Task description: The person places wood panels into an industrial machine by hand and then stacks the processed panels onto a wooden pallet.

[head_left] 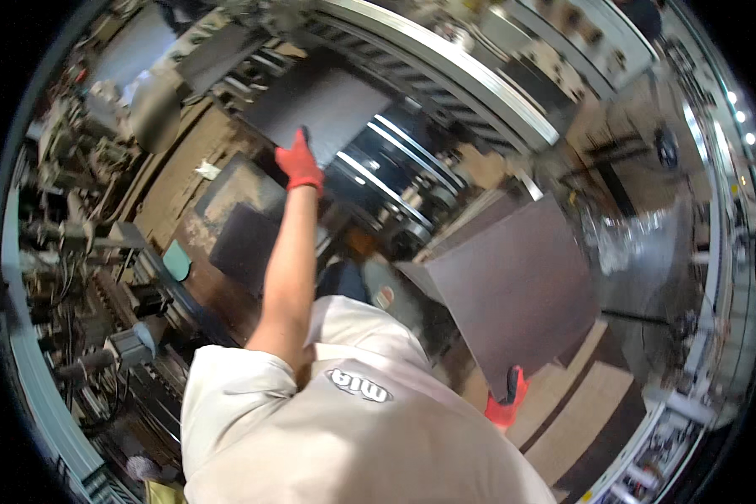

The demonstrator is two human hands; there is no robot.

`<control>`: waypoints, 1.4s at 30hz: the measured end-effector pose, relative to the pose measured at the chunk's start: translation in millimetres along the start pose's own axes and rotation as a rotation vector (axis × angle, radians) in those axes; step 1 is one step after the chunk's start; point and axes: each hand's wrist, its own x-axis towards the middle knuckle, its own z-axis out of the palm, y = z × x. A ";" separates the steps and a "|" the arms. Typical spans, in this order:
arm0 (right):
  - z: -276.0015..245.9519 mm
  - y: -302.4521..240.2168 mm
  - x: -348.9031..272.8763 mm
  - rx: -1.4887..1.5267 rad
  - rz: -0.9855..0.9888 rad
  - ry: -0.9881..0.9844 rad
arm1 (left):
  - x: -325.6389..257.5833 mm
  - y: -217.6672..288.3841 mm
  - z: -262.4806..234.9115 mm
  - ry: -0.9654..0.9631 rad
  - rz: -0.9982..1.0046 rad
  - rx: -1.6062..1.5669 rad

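Observation:
My left hand (pixel 301 165), in a red glove, reaches forward to the near edge of a flat dark panel (pixel 323 97) on the machine. Its thumb side lies over the panel's edge, and the fingers are partly hidden. Off to my right, a large brown-grey panel (pixel 521 281) is tilted up. My right hand (pixel 506 398), in a red and black glove, grips that panel at its near corner, thumb on the face toward me.
Bright metal rails (pixel 399 160) run beside the left panel. A long metal beam (pixel 454 63) crosses beyond it. Another dark sheet (pixel 245 245) lies by my left forearm. Pale brown boards (pixel 575 420) lie beside my right hand. Clear plastic wrap (pixel 622 239) is farther right.

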 end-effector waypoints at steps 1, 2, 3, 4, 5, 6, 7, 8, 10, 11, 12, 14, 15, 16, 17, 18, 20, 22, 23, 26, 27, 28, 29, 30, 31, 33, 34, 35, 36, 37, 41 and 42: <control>-24.3 25.1 1.1 -0.253 -0.162 -0.024 | -4.0 0.8 3.0 -0.005 -0.074 0.006; -31.0 26.2 5.3 -0.214 -0.168 -0.026 | -4.5 5.0 1.4 0.005 -0.128 0.012; -38.7 27.7 9.8 -0.172 -0.177 -0.033 | -2.6 3.6 -3.2 0.002 -0.085 0.012; -16.3 0.5 21.0 0.157 -0.034 0.018 | -0.4 1.6 -3.0 -0.007 -0.041 0.010; -1.9 -15.6 29.6 0.486 0.111 0.071 | 0.3 2.4 0.7 0.022 -0.099 -0.033; -1.3 -17.2 35.3 0.451 0.130 0.056 | -5.3 5.4 4.4 0.012 -0.075 0.007; -1.4 -18.3 39.9 0.415 0.150 0.038 | -10.1 7.7 8.3 -0.006 -0.090 -0.035; -1.8 -19.2 46.9 0.380 0.170 0.008 | -16.6 15.6 10.8 -0.014 -0.099 -0.078; 5.9 -15.8 63.1 0.362 0.237 0.066 | -9.1 3.1 7.5 -0.028 0.001 -0.020; 9.9 -14.2 69.8 0.346 0.268 0.093 | -3.7 -4.0 4.2 -0.028 0.047 0.008; 7.9 -9.3 77.4 0.200 0.309 0.075 | -1.7 -6.3 4.3 -0.024 0.018 0.017; 4.8 -4.7 99.0 -0.099 0.383 0.023 | 3.6 -9.2 0.8 0.001 -0.034 0.034; 27.2 -50.2 106.8 -0.370 0.605 -0.039 | 4.5 -7.9 -5.6 -0.049 -0.023 0.018; 31.2 -48.5 110.8 -0.495 0.538 -0.063 | 4.7 -5.1 -18.5 -0.136 -0.116 -0.060; 29.2 -50.8 112.0 -0.626 0.457 -0.078 | -2.9 6.5 -25.6 -0.223 -0.214 -0.154; 32.3 -54.2 116.1 -0.755 0.364 -0.109 | -6.5 15.2 -34.9 -0.296 -0.297 -0.249; 46.6 -67.9 122.0 -0.715 0.303 -0.188 | -13.7 0.9 -59.2 -0.246 -0.523 -0.500; 83.7 -93.6 114.7 -0.613 0.321 -0.213 | -34.6 -17.8 -95.8 -0.137 -0.653 -0.198; 102.8 -89.1 121.2 -0.542 0.259 -0.292 | -42.5 -39.7 -125.4 -0.047 -0.621 -0.011; 212.0 -125.2 122.9 -0.434 0.227 -0.501 | -47.1 -135.6 -268.6 0.018 -0.493 0.963; 248.6 -132.6 118.9 -0.380 0.209 -0.584 | -45.4 -140.6 -298.4 0.165 -0.531 1.027; 285.2 -137.3 117.1 -0.348 0.193 -0.642 | -48.1 -143.5 -326.1 0.306 -0.577 1.087; 319.9 -140.0 116.8 -0.316 0.177 -0.705 | -55.1 -146.7 -355.7 0.453 -0.624 1.143; 356.7 -144.8 116.7 -0.319 0.169 -0.790 | -54.7 -133.4 -382.0 0.484 -0.684 1.100; 388.4 -147.0 116.1 -0.282 0.150 -0.779 | -51.8 -123.0 -399.0 0.549 -0.619 1.250; 451.7 -146.2 123.5 -0.196 0.144 -0.715 | -26.7 -132.5 -443.5 0.613 -0.638 1.296; 476.6 -144.0 128.9 -0.123 0.144 -0.682 | -12.7 -131.8 -452.5 0.641 -0.676 1.278; 490.5 -134.9 146.5 -0.104 0.168 -0.649 | 1.2 -124.0 -455.9 0.670 -0.719 1.255; 501.4 -127.8 159.8 -0.086 0.190 -0.612 | 11.9 -117.6 -458.3 0.696 -0.760 1.232; 518.3 -128.3 157.6 -0.114 0.163 -0.523 | 18.4 -117.0 -458.1 0.689 -0.791 1.210; 538.5 -123.5 155.9 -0.462 -0.135 -0.411 | 13.0 -173.8 -419.0 0.840 -0.838 1.351; 537.2 -119.5 155.6 -0.559 -0.222 -0.382 | 10.1 -173.6 -396.8 0.843 -0.876 1.278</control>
